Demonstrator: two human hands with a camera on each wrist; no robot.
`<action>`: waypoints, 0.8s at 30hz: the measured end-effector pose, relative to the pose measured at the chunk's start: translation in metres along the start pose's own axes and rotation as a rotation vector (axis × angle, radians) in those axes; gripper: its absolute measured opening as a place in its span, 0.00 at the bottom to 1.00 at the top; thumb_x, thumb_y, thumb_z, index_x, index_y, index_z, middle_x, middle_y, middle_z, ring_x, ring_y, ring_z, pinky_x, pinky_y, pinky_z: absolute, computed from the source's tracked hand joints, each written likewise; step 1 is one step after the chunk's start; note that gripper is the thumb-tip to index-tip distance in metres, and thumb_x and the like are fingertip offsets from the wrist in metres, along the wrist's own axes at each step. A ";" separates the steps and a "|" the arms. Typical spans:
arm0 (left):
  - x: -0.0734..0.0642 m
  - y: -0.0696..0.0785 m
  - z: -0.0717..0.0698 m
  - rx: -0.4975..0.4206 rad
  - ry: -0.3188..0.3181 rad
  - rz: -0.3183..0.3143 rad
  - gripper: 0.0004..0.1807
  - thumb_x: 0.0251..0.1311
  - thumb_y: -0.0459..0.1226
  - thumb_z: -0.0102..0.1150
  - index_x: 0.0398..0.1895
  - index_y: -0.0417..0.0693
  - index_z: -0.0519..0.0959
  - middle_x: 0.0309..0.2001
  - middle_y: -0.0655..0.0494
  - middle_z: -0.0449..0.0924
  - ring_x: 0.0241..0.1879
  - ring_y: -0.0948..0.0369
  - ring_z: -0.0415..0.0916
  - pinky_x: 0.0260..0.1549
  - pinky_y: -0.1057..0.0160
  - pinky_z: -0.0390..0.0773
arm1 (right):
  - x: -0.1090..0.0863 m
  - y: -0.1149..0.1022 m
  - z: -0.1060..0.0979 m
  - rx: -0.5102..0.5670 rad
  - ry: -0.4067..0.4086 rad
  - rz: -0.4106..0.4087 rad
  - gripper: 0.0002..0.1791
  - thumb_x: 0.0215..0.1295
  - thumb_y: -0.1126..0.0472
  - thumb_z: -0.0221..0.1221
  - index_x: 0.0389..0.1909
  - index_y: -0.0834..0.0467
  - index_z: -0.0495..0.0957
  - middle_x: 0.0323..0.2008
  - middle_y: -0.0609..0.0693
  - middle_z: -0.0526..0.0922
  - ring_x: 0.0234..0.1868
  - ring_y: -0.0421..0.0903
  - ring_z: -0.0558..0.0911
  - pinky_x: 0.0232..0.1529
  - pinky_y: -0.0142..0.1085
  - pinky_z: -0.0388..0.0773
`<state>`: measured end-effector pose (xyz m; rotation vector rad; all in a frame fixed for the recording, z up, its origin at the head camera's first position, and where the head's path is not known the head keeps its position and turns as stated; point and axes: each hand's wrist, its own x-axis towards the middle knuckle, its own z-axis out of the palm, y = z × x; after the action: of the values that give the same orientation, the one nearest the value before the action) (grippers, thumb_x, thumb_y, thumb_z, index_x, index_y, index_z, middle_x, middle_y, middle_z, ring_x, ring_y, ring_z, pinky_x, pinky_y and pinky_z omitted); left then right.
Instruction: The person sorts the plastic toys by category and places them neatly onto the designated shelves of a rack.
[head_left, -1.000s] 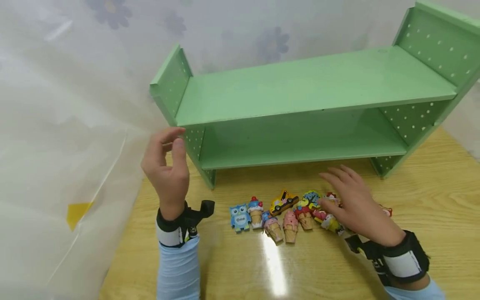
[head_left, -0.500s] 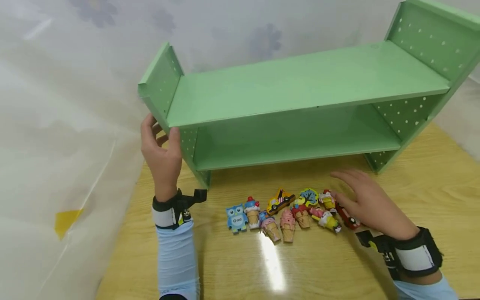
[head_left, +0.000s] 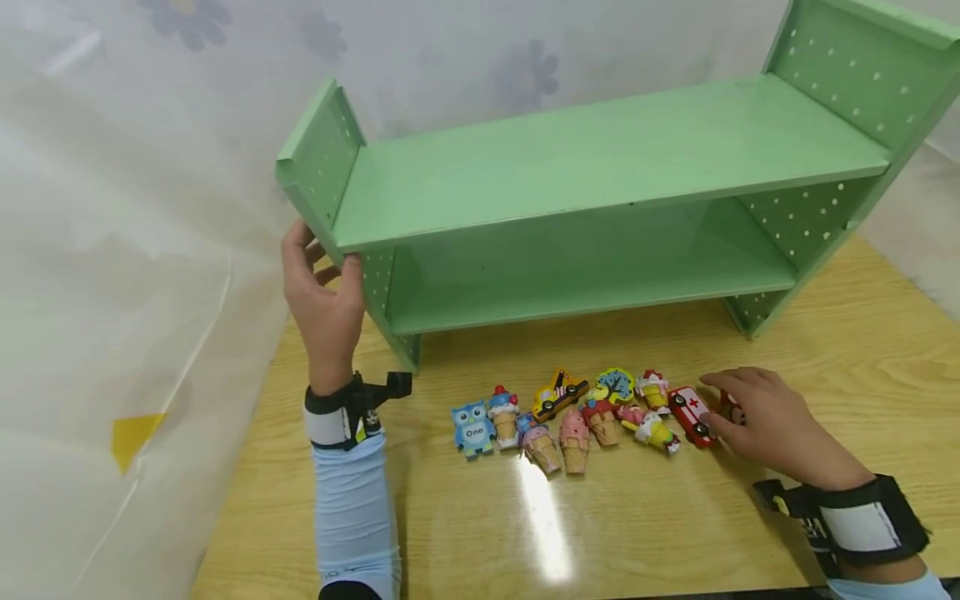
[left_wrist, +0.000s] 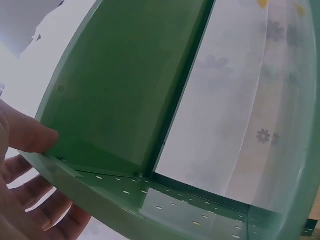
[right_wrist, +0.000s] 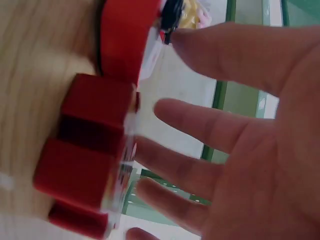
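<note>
A green two-tier shelf with white-dotted side panels stands on the table. My left hand grips its left side panel. In the left wrist view the thumb lies on the inner side and the other fingers go behind the panel's edge. Over the right end of a row of small toys is my right hand, fingers spread and slightly bent. Its thumb tip is at a red toy ambulance. Another red piece lies beneath the fingers, partly hidden by them in the head view.
Left of the ambulance lie ice-cream-cone figures, a yellow tow truck, a small tree and a blue owl marked "One". Behind the shelf hangs a pale flowered sheet. The wooden table spreads toward me.
My left hand has moved up to the shelf's left panel and taken hold of it. The right hand has shifted rightward and toward me, uncovering the ambulance.
</note>
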<state>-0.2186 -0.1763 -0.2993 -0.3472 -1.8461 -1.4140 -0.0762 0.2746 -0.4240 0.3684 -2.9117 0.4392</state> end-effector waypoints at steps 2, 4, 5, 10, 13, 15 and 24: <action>-0.001 -0.001 0.000 0.004 0.001 -0.015 0.28 0.62 0.30 0.57 0.67 0.46 0.69 0.60 0.52 0.75 0.51 0.63 0.75 0.42 0.68 0.78 | -0.003 0.002 0.001 -0.020 0.040 0.008 0.28 0.48 0.61 0.71 0.52 0.67 0.79 0.48 0.69 0.81 0.52 0.71 0.74 0.50 0.66 0.71; -0.002 -0.002 0.000 0.008 0.004 -0.022 0.28 0.62 0.31 0.57 0.67 0.47 0.69 0.60 0.52 0.75 0.51 0.63 0.75 0.42 0.68 0.78 | -0.005 0.005 0.001 -0.036 0.065 0.020 0.28 0.48 0.62 0.70 0.52 0.67 0.79 0.49 0.70 0.80 0.52 0.72 0.73 0.47 0.66 0.70; -0.003 -0.002 -0.001 0.009 0.007 -0.024 0.27 0.63 0.31 0.57 0.67 0.47 0.69 0.60 0.52 0.75 0.51 0.63 0.75 0.42 0.68 0.78 | -0.006 0.007 0.000 -0.049 0.074 0.027 0.28 0.47 0.63 0.69 0.52 0.67 0.79 0.49 0.70 0.80 0.51 0.72 0.73 0.45 0.67 0.71; 0.000 -0.001 -0.002 0.021 0.012 -0.009 0.26 0.64 0.33 0.57 0.66 0.49 0.70 0.60 0.54 0.75 0.50 0.63 0.76 0.42 0.68 0.78 | -0.006 0.009 -0.003 -0.081 0.034 0.069 0.27 0.50 0.59 0.66 0.54 0.62 0.79 0.54 0.67 0.79 0.52 0.72 0.71 0.37 0.69 0.69; 0.001 -0.001 -0.002 0.031 -0.001 -0.007 0.26 0.65 0.34 0.56 0.66 0.48 0.69 0.60 0.54 0.75 0.50 0.63 0.75 0.42 0.68 0.78 | -0.004 0.004 -0.003 -0.083 -0.016 0.073 0.27 0.53 0.54 0.68 0.54 0.60 0.80 0.54 0.64 0.80 0.53 0.69 0.70 0.38 0.67 0.67; 0.001 -0.001 -0.001 0.049 -0.020 -0.020 0.25 0.66 0.36 0.56 0.66 0.48 0.69 0.59 0.53 0.75 0.50 0.64 0.75 0.42 0.68 0.78 | -0.002 0.000 -0.002 -0.085 -0.049 0.068 0.24 0.53 0.51 0.69 0.50 0.58 0.83 0.52 0.62 0.81 0.53 0.68 0.69 0.39 0.66 0.66; 0.000 -0.004 0.003 0.111 -0.046 -0.053 0.22 0.68 0.37 0.53 0.65 0.48 0.70 0.54 0.49 0.76 0.47 0.65 0.72 0.40 0.70 0.75 | 0.005 -0.016 0.005 -0.106 -0.099 0.114 0.22 0.59 0.43 0.65 0.39 0.59 0.87 0.47 0.61 0.82 0.54 0.67 0.68 0.45 0.66 0.63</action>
<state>-0.2224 -0.1755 -0.3024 -0.2789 -1.9755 -1.3416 -0.0779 0.2574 -0.4234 0.2162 -3.0475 0.2883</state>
